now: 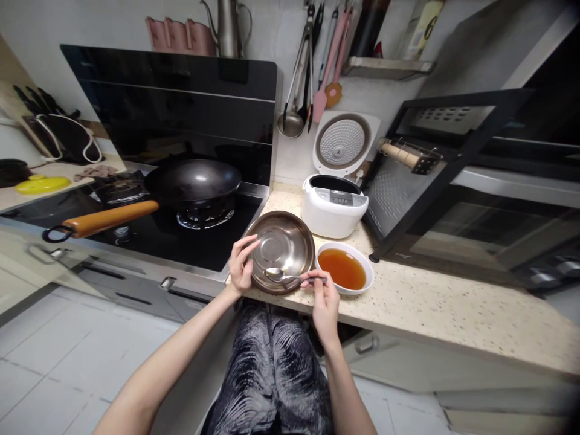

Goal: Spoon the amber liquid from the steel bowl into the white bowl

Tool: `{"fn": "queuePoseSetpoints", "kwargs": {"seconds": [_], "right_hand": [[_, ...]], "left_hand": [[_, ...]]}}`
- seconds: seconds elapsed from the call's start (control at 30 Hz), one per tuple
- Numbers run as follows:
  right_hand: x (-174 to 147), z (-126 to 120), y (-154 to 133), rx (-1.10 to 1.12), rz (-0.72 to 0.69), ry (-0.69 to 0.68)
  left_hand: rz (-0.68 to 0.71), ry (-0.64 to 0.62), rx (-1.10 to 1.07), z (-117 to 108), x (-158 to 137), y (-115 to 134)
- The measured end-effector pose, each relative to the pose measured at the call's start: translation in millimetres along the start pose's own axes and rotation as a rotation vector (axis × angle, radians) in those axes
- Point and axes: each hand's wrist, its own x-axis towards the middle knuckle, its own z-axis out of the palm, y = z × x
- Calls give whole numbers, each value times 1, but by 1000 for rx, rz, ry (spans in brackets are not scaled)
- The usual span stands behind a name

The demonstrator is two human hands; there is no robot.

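A wide stainless steel bowl (294, 241) stands on the counter just in front of me. At its left rim is my left hand (241, 266), fingers apart and holding nothing; whether it touches the rim I cannot tell. My right hand (325, 302) grips the handle of a metal spoon (275, 275), whose head points left over the near part of the bowl. Right of the steel bowl, behind my right hand, sits a white bowl (369, 279) with reddish-brown liquid (342, 269) in it.
Behind the bowls stands a white rice cooker (335, 217), lid raised. A black wok (194, 181) rests on the stove at left, its wooden handle (113, 219) reaching toward the front edge. An oven (480, 223) is at right. Utensils, including tongs (301, 63), hang on the wall.
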Motion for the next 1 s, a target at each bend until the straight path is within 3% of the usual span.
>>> {"fn": "queuePoseSetpoints", "kwargs": {"seconds": [0.2,0.37,0.77,1.0], "right_hand": [[-16,19,10,141,42,91],[-14,20,4,162,26,125],[0,-16,-11,128,-124,397],[5,-40,-20,-75,-303,539]], "left_hand": [[-12,-1,15,0,1,1],[-26,3,11,0,3,2],[-63,9,-30,0,7,3],[-64,9,13,0,9,1]]}}
